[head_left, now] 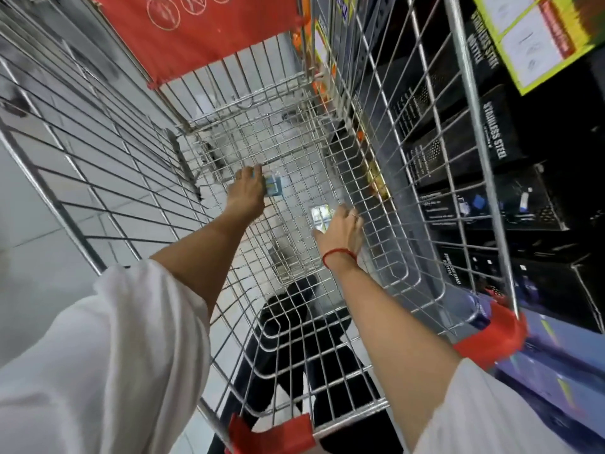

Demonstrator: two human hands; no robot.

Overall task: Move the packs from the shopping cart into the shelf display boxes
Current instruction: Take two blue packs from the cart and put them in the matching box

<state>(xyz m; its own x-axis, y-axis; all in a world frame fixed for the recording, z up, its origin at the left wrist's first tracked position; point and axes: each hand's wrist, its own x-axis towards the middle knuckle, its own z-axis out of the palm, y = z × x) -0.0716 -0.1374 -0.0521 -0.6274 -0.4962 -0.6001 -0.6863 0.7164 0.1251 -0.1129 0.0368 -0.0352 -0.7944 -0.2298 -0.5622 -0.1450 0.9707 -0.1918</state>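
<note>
Both my arms reach down into a wire shopping cart [386, 178]. My left hand [247, 190] is closed around a small light-blue pack [274, 186] on the cart floor. My right hand [342, 229] rests on a shiny silver-and-blue pack [320, 216] near the cart's right wall, with its fingers curled over the pack's edge. A red string is tied around my right wrist. The shelf display boxes are not clearly visible.
Black boxes [491, 139] marked stainless steel fill the shelving to the right of the cart. A green and yellow box [537, 34] sits at the top right. A red panel [196, 31] hangs at the cart's far end. Red corner guards [491, 335] cap the near rim. Grey floor tiles lie to the left.
</note>
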